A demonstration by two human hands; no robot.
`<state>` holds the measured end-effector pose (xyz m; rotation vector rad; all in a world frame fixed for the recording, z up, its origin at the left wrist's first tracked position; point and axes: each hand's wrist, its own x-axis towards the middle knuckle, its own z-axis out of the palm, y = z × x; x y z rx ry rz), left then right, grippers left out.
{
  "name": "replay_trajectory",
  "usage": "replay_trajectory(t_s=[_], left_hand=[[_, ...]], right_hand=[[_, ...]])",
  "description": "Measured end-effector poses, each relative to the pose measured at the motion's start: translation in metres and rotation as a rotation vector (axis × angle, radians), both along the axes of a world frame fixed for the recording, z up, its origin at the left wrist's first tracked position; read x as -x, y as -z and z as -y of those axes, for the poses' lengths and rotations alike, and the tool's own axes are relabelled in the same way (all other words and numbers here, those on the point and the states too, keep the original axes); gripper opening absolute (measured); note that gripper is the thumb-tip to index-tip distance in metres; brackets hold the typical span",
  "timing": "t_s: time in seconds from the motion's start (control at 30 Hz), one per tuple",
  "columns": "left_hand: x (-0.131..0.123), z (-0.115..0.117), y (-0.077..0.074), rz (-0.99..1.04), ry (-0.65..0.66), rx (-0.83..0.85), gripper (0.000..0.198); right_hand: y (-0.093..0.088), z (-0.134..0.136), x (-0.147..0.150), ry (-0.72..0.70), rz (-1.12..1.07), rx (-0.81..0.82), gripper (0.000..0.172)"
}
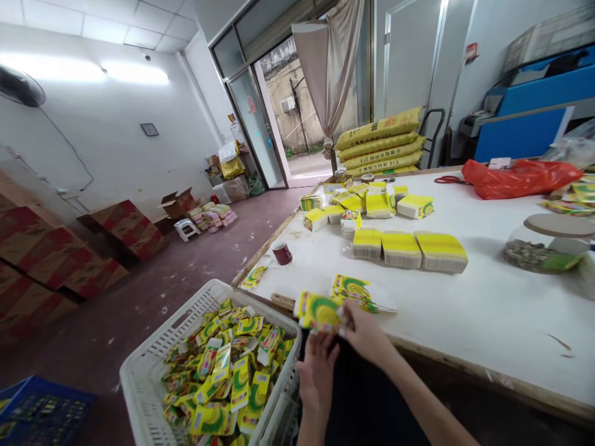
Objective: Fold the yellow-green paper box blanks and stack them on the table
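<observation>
A small yellow-and-green printed carton is at the table's front edge, slightly blurred. My right hand pinches its right end between thumb and fingers. My left hand is just below, fingers stretched up and apart, with the fingertips at the carton's lower edge. Behind it, a small pile of flat printed cartons lies on the white table. To the left stands a white plastic basket heaped with folded yellow cartons.
Three blocks of stacked cartons sit mid-table, with more bundles behind. A dark red mug stands near the left edge. A lidded jar and red plastic bag are on the right. A blue crate rests on the floor.
</observation>
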<state>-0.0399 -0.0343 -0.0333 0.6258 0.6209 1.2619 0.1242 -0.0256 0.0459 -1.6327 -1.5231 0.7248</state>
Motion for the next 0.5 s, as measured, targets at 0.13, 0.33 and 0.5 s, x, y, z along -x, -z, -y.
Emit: replay_trajectory(t_s=[0.13, 0.33, 0.5], left_hand=[[0.014, -0.009, -0.039, -0.036, -0.179, -0.059, 0.064], [0.034, -0.001, -0.059, 0.143, -0.291, -0.028, 0.047], [0.034, -0.001, -0.066, 0.115, -0.172, 0.068, 0.046]], right_hand=[[0.01, 0.03, 0.058, -0.243, -0.373, -0.003, 0.029], [0.003, 0.053, 0.095, -0.262, -0.554, -0.011, 0.029], [0.0, 0.056, 0.089, -0.369, -0.572, 0.049, 0.035]])
